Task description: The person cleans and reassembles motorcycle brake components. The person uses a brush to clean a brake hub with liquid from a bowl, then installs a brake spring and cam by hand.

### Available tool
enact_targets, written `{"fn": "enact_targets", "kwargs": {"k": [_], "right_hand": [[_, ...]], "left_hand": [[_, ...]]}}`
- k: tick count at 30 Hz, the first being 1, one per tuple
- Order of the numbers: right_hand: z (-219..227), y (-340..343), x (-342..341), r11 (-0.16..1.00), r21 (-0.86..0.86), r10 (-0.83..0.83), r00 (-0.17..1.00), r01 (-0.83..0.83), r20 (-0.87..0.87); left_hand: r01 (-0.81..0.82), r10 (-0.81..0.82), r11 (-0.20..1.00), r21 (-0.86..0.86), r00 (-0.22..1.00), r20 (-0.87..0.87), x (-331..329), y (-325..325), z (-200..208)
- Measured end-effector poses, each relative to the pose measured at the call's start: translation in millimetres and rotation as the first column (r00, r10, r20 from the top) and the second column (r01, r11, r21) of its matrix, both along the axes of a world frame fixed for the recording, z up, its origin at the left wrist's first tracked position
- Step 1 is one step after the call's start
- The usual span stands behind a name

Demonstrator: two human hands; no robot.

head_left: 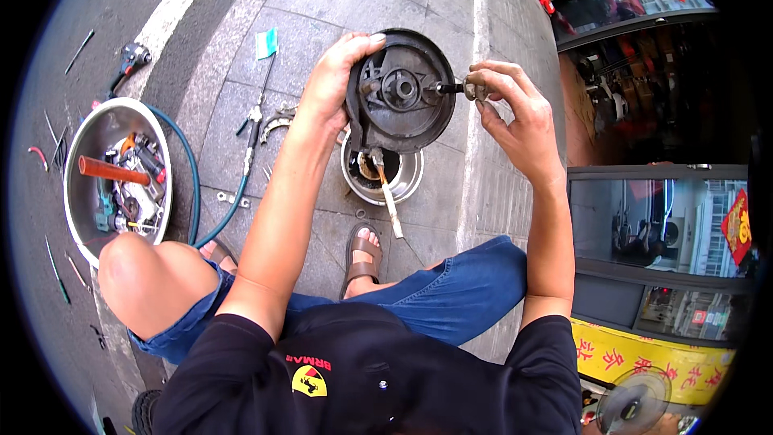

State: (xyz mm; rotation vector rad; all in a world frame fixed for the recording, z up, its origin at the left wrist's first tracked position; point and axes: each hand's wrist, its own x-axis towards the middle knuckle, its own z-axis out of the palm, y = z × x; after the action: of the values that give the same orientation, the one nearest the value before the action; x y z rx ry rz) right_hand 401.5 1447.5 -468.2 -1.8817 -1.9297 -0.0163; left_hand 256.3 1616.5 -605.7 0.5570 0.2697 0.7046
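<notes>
My left hand [328,80] grips the left rim of a round black brake backing plate [423,117], thumb over its upper edge, and holds it up off the ground. With bent fingertips my right hand [519,109] pinches a small worn metal part with a dark shaft [452,89]. The shaft points left and overlaps the plate's right side; whether it sits in a hole there I cannot tell. Below the plate stands a steel bowl [413,181] with dark residue inside. A dirty brush [389,193] leans in it, handle over the near rim.
Curved metal brake shoes [278,122] lie on the paving left of the bowl. An air blow gun [256,117] on a blue-green hose [183,145] runs past a large steel basin [71,185] of tools. An impact wrench [133,56] lies beyond. Glass shop doors [652,225] line the right.
</notes>
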Motion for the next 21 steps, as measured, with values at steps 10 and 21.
{"fn": "enact_targets", "kwargs": {"k": [10, 21], "right_hand": [[-16.3, 15.4, -1.7, 0.995, -0.062, 0.08, 0.995, -0.076, 0.063], [-18.9, 7.4, -7.1, 0.943, 0.016, -0.288, 0.842, 0.332, -0.457]], "left_hand": [[-0.099, 0.099, 0.995, -0.022, 0.995, 0.003, -8.4, -14.5, 11.5], [-0.476, 0.513, 0.795, 0.377, 0.858, 0.004, -11.3, -40.2, 40.7]]}}
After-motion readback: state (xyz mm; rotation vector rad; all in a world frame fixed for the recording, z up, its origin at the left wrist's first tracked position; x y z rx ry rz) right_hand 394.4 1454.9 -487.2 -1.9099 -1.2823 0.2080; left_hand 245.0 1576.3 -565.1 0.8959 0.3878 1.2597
